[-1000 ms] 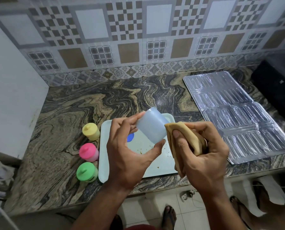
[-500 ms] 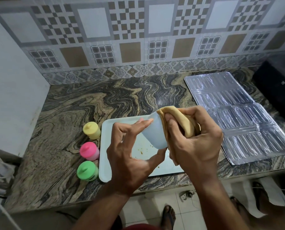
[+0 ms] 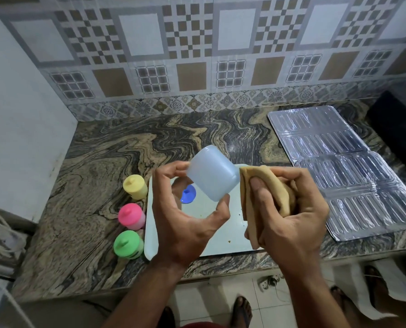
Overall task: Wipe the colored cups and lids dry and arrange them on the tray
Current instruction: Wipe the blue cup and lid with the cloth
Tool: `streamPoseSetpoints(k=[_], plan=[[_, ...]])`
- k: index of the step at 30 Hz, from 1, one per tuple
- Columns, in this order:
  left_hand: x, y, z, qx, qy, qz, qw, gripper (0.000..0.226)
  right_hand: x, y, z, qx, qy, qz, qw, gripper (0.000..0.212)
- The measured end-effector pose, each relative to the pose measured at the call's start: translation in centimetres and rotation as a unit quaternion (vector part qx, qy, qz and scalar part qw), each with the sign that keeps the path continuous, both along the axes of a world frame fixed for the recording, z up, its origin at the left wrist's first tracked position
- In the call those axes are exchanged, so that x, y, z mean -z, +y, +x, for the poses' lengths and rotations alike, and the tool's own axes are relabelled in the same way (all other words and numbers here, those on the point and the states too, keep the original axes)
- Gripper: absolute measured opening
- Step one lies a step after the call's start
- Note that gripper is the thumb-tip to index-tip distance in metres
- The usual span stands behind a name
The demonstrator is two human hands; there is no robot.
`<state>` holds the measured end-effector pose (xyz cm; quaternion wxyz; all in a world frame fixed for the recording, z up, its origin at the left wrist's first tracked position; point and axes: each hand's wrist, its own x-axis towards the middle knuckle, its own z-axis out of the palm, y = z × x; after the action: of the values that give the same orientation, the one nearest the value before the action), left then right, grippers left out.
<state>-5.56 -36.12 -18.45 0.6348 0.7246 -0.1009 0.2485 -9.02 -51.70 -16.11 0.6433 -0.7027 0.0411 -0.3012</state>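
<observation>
My left hand holds a pale blue cup by its rim between thumb and fingers, tilted with its base pointing up and away, above the light tray. My right hand grips a folded tan cloth whose edge sits just right of the cup's side. A blue lid lies on the tray under the cup. Three lidded cups stand in a column left of the tray: yellow, pink, green.
A ribbed silver foil sheet covers the marbled counter to the right. A dark object sits at the far right. A white wall bounds the left side. Crumbs dot the tray. Sandalled feet show on the floor below the counter edge.
The cloth had been pressed over the cup half a second ago; it has now slid off to the right, and the cup has been turned so its base faces up.
</observation>
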Motion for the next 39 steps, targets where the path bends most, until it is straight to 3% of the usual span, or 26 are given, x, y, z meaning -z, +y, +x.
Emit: streamPoseSetpoints(k=[7,14,19,23,27,35,39], plan=[[-0.5,0.2,-0.2,0.040,0.018,-0.003,0.999,0.069,-0.3,0.1,0.2,-0.009,-0.008,-0.033,0.999,0.014],[-1.2,0.8,-0.2,-0.045,0.000,0.158,0.986,0.075,-0.3,-0.2,0.2,-0.005,-0.002,-0.031,1.000,0.016],[-1.6,0.5,-0.6,-0.075,-0.041,0.204,0.975,0.072,-0.7,0.6,0.1,-0.018,-0.012,-0.084,0.996,0.025],[-1.6,0.5,-0.4,-0.089,-0.041,0.210,0.973,0.073,-0.1,1.0,-0.3,-0.008,-0.029,-0.159,0.987,0.009],[-1.2,1.2,-0.4,-0.090,-0.008,0.187,0.978,0.073,0.0,0.9,-0.8,-0.049,-0.025,-0.216,0.975,0.010],[-1.3,1.4,-0.4,-0.072,-0.010,0.170,0.983,0.071,-0.6,1.0,-1.2,-0.036,-0.048,-0.091,0.994,0.011],[-0.9,1.3,-0.5,-0.046,-0.017,0.169,0.984,0.072,-1.6,1.3,-0.7,-0.033,-0.060,-0.150,0.986,0.025]])
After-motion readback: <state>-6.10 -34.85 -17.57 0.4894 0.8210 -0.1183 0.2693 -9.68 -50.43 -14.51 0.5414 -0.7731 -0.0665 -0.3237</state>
